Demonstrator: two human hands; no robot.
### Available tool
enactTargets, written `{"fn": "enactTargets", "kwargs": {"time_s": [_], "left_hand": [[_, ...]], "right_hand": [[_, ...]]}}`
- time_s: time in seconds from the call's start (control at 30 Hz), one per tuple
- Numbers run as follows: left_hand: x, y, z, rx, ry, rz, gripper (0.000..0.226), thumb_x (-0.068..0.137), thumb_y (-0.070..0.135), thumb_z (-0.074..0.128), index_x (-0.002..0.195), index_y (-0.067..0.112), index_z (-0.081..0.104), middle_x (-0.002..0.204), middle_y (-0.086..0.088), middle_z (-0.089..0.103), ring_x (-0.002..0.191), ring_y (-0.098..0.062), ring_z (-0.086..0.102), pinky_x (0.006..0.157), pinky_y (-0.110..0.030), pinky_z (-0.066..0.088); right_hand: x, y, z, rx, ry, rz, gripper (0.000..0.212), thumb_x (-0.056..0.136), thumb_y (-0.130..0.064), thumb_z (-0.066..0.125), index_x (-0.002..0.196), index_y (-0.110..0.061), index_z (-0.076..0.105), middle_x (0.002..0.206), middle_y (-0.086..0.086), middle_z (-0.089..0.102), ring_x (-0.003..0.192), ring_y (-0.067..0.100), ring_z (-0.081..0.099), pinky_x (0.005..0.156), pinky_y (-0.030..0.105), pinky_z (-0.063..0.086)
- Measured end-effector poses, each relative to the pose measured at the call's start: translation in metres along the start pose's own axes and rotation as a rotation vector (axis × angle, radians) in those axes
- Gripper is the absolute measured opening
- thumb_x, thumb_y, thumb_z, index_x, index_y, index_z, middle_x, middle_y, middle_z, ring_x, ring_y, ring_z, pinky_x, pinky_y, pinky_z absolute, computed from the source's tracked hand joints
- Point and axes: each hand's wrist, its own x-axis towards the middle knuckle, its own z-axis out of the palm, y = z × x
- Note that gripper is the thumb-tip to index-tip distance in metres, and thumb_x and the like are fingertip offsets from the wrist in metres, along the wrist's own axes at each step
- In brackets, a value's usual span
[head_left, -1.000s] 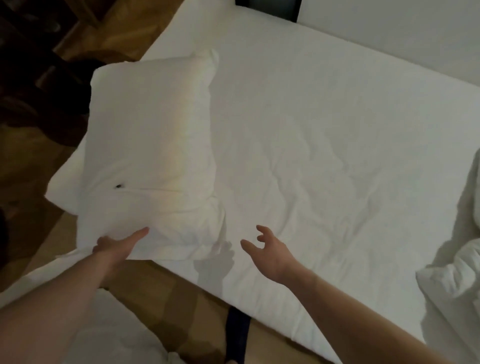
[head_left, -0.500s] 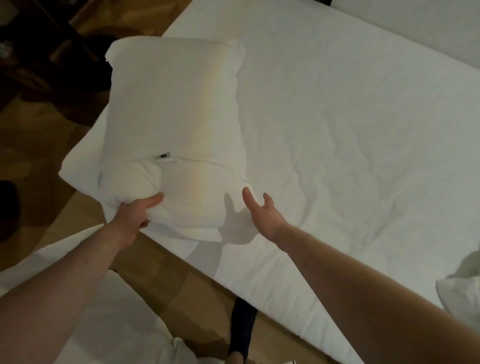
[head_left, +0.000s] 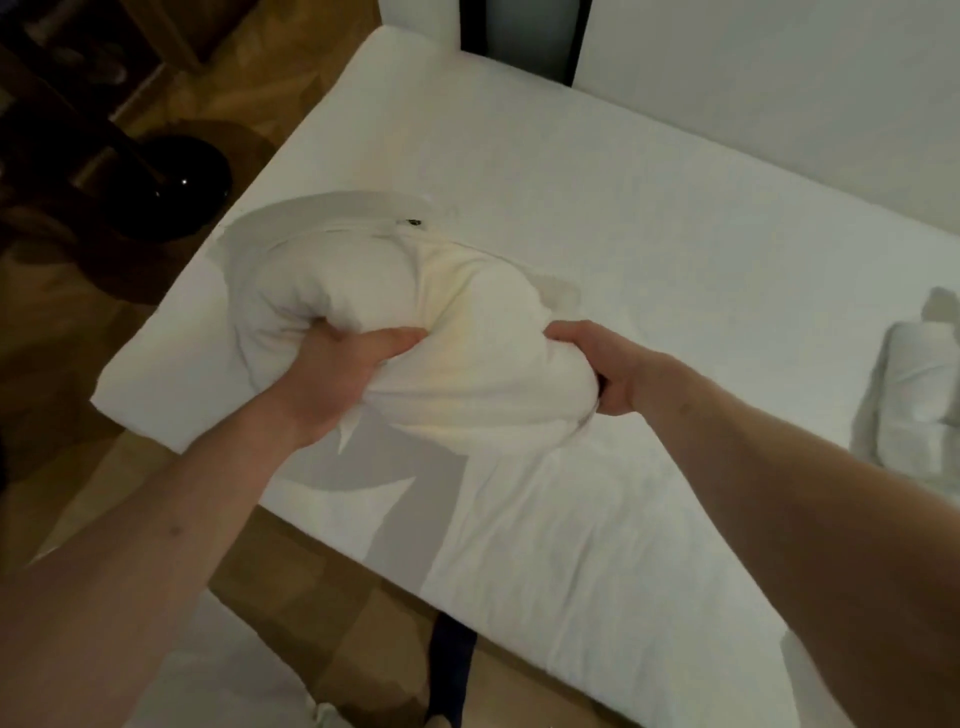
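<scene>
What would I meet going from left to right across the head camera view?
Black round object on the floor → left hand → right hand → rolled white bedding. Both hands grip the pillow.

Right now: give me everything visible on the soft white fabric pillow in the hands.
The soft white fabric pillow is plump, creased and bunched into a curve, with a seam and a small dark tab on its far edge. The left hand and the right hand grip its near ends, fingers dug in. It is over the left part of the white-sheeted bed, shadow beneath; contact with the sheet is unclear.
</scene>
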Motion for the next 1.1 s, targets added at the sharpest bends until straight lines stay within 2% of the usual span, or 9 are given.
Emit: {"fn": "enactTargets", "kwargs": {"time_s": [0.1, 0.17, 0.23, 0.33, 0.5, 0.6, 0.73, 0.9, 1.1], "left_hand": [[-0.022, 0.021, 0.039, 0.128, -0.001, 0.066, 0.029, 0.077, 0.015, 0.087, 0.102, 0.02, 0.072, 0.11, 0.007, 0.076, 0.108, -0.003, 0.069, 0.1, -0.03, 0.05], [-0.036, 0.036, 0.069, 0.188, -0.028, 0.111, 0.033, 0.073, 0.014, 0.09, 0.101, 0.018, 0.073, 0.108, 0.006, 0.077, 0.106, -0.004, 0.07, 0.096, -0.028, 0.052], [-0.048, 0.05, 0.104, 0.23, -0.083, 0.154, 0.033, 0.073, 0.01, 0.089, 0.101, 0.014, 0.074, 0.105, 0.007, 0.078, 0.103, -0.006, 0.072, 0.092, -0.025, 0.054], [-0.069, 0.074, 0.171, 0.256, -0.149, 0.235, 0.032, 0.08, -0.005, 0.08, 0.096, 0.02, 0.07, 0.091, 0.024, 0.076, 0.088, 0.008, 0.07, 0.079, -0.011, 0.054], [-0.113, 0.112, 0.305, 0.289, -0.298, 0.349, 0.037, 0.074, 0.018, 0.085, 0.108, 0.007, 0.076, 0.111, 0.001, 0.078, 0.108, -0.014, 0.072, 0.102, -0.042, 0.055], [-0.146, 0.13, 0.389, 0.275, -0.351, 0.393, 0.038, 0.072, 0.026, 0.083, 0.104, 0.006, 0.078, 0.107, 0.003, 0.078, 0.105, -0.012, 0.073, 0.1, -0.04, 0.056], [-0.189, 0.142, 0.493, 0.246, -0.43, 0.427, 0.03, 0.073, 0.023, 0.086, 0.097, 0.008, 0.079, 0.104, 0.005, 0.079, 0.101, -0.008, 0.074, 0.094, -0.031, 0.055], [-0.237, 0.141, 0.602, 0.228, -0.504, 0.451, 0.04, 0.068, 0.033, 0.089, 0.097, 0.008, 0.08, 0.104, 0.004, 0.079, 0.104, -0.01, 0.073, 0.1, -0.042, 0.056], [-0.278, 0.103, 0.701, 0.197, -0.591, 0.357, 0.036, 0.069, 0.028, 0.09, 0.096, 0.005, 0.08, 0.101, 0.003, 0.079, 0.101, -0.008, 0.074, 0.1, -0.04, 0.056]], "right_hand": [[-0.039, 0.02, -0.033, 0.064, 0.157, -0.04, 0.04, 0.087, -0.02, 0.068, 0.126, -0.009, 0.067, 0.105, 0.01, 0.078, 0.089, 0.028, 0.076, 0.061, 0.033, 0.058], [-0.074, 0.038, -0.055, 0.162, 0.267, -0.101, 0.044, 0.084, -0.013, 0.072, 0.128, -0.009, 0.064, 0.109, 0.012, 0.076, 0.093, 0.031, 0.075, 0.062, 0.037, 0.059], [-0.112, 0.057, -0.079, 0.262, 0.342, -0.149, 0.033, 0.085, -0.007, 0.07, 0.117, -0.013, 0.065, 0.108, 0.011, 0.075, 0.093, 0.03, 0.073, 0.07, 0.039, 0.06], [-0.171, 0.083, -0.125, 0.391, 0.427, -0.227, 0.023, 0.087, 0.0, 0.066, 0.098, -0.02, 0.064, 0.101, 0.007, 0.074, 0.09, 0.026, 0.071, 0.073, 0.037, 0.058], [-0.27, 0.116, -0.232, 0.519, 0.622, -0.333, 0.025, 0.085, 0.001, 0.066, 0.102, -0.018, 0.064, 0.1, 0.003, 0.072, 0.092, 0.025, 0.069, 0.077, 0.037, 0.057], [-0.329, 0.135, -0.299, 0.545, 0.733, -0.398, 0.023, 0.081, 0.0, 0.068, 0.091, -0.02, 0.065, 0.101, 0.006, 0.073, 0.093, 0.026, 0.069, 0.087, 0.041, 0.056], [-0.402, 0.167, -0.383, 0.546, 0.841, -0.477, 0.023, 0.083, 0.007, 0.061, 0.09, -0.012, 0.07, 0.094, 0.009, 0.073, 0.087, 0.026, 0.068, 0.079, 0.035, 0.053], [-0.47, 0.221, -0.467, 0.578, 0.962, -0.506, 0.03, 0.083, 0.009, 0.062, 0.104, -0.012, 0.072, 0.1, 0.005, 0.075, 0.088, 0.022, 0.07, 0.073, 0.032, 0.055], [-0.508, 0.293, -0.543, 0.628, 1.059, -0.424, 0.04, 0.08, 0.002, 0.067, 0.118, -0.011, 0.071, 0.112, 0.009, 0.074, 0.1, 0.028, 0.071, 0.092, 0.048, 0.058]]}}
